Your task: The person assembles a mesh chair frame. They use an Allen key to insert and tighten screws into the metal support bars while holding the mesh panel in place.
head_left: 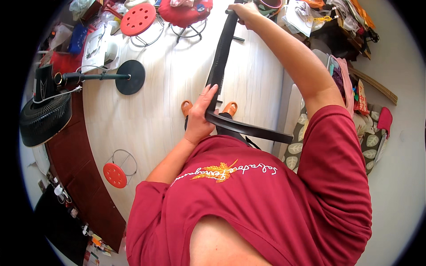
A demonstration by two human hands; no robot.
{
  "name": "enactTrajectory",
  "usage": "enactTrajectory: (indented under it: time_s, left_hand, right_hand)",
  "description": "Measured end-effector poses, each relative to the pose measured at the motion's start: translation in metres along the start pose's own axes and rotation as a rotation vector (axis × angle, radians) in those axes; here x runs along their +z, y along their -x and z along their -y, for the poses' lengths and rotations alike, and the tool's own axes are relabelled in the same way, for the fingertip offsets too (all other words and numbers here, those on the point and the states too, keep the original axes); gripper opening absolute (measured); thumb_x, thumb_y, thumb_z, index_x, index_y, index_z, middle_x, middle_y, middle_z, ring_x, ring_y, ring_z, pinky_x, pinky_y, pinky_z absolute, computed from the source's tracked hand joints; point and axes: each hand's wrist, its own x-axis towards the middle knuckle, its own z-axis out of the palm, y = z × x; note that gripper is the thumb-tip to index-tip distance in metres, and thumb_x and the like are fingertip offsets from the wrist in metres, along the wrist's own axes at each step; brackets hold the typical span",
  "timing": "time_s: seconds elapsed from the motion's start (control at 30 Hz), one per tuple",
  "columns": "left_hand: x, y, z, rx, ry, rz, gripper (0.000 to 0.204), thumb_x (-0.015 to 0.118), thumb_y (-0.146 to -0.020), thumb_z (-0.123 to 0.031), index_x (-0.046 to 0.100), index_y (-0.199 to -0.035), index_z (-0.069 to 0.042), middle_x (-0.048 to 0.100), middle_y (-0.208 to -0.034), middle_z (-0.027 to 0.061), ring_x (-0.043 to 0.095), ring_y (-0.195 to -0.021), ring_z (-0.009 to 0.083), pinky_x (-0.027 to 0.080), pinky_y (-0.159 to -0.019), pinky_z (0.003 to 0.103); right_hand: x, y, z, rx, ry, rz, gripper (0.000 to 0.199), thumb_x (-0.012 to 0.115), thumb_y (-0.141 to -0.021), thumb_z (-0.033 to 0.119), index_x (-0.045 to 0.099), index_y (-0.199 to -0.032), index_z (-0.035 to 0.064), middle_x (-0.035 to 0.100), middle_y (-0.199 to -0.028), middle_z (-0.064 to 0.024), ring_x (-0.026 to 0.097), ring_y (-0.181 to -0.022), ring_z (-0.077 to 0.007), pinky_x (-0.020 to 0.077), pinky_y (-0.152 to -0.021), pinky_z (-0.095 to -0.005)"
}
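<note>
A person in a red shirt stands on a pale wood-grain floor point(168, 97), stretching a long, flat black strap point(220, 57) — smooth and matte, bent at its near end. The left hand point(200, 117) is closed around the bend, just above two orange sandals point(230, 107). The right hand point(243, 11) grips the far end, arm extended. Beyond the strap stand three round red stools — wire-framed point(138, 19) — and one black fan point(44, 113) with a disc base.
</note>
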Motion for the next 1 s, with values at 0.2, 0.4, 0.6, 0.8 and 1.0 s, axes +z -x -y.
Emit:
enactTrajectory:
  time_s: [0.2, 0.4, 0.6, 0.8, 1.0]
  left_hand:
    - [-0.001, 0.000, -0.004, -0.041, 0.135, 0.110, 0.067, 0.053, -0.068, 0.015, 0.051, -0.131, -0.008, 0.044, -0.138, 0.0221, 0.051, -0.122, 0.0304, 0.039, -0.099, 0.031]
    - [-0.009, 0.000, 0.005, -0.117, 0.206, 0.228, 0.067, 0.052, -0.068, 0.014, 0.051, -0.131, -0.008, 0.043, -0.139, 0.0206, 0.048, -0.125, 0.0293, 0.036, -0.102, 0.030]
    - [-0.018, -0.025, -0.007, 0.104, 0.008, 0.531, 0.059, 0.065, -0.066, 0.003, 0.055, -0.122, -0.011, 0.050, -0.126, 0.0193, 0.056, -0.109, 0.0321, 0.045, -0.091, 0.033]
    - [-0.026, -0.052, -0.005, 0.321, -0.373, 0.857, 0.054, 0.084, -0.063, -0.023, 0.061, -0.110, -0.014, 0.060, -0.091, 0.0082, 0.062, -0.086, 0.0238, 0.051, -0.070, 0.034]
    - [-0.024, -0.072, -0.032, 0.528, -0.773, 1.058, 0.054, 0.080, -0.067, -0.032, 0.060, -0.114, -0.018, 0.064, -0.076, 0.0097, 0.064, -0.069, 0.0276, 0.050, -0.064, 0.037]
  right_hand:
    - [-0.049, 0.036, -0.022, -0.139, 0.205, -0.027, 0.059, 0.067, -0.076, 0.054, 0.065, -0.090, -0.0027, 0.052, -0.068, -0.0037, 0.042, -0.057, -0.0095, 0.0426, -0.058, -0.0250]
    - [-0.116, 0.126, -0.074, -0.186, 0.411, 0.091, 0.062, 0.061, -0.080, 0.058, 0.063, -0.110, 0.0034, 0.062, -0.083, -0.0071, 0.050, -0.068, -0.0107, 0.0420, -0.060, -0.0250]
    - [-0.098, 0.273, -0.205, 0.305, -0.336, 0.210, 0.031, 0.065, -0.083, 0.019, 0.057, -0.109, 0.0041, 0.057, -0.086, -0.0028, 0.048, -0.068, -0.0080, 0.0427, -0.064, -0.0227]
    - [0.001, 0.383, -0.233, 0.411, -0.856, -0.032, 0.019, 0.059, -0.090, 0.013, 0.058, -0.105, 0.0024, 0.061, -0.086, -0.0018, 0.060, -0.071, -0.0109, 0.0470, -0.067, -0.0237]
    - [0.067, 0.417, -0.203, 0.300, -1.327, -0.222, 0.018, 0.059, -0.091, 0.011, 0.059, -0.105, 0.0009, 0.062, -0.093, -0.0060, 0.064, -0.080, -0.0154, 0.0513, -0.075, -0.0258]
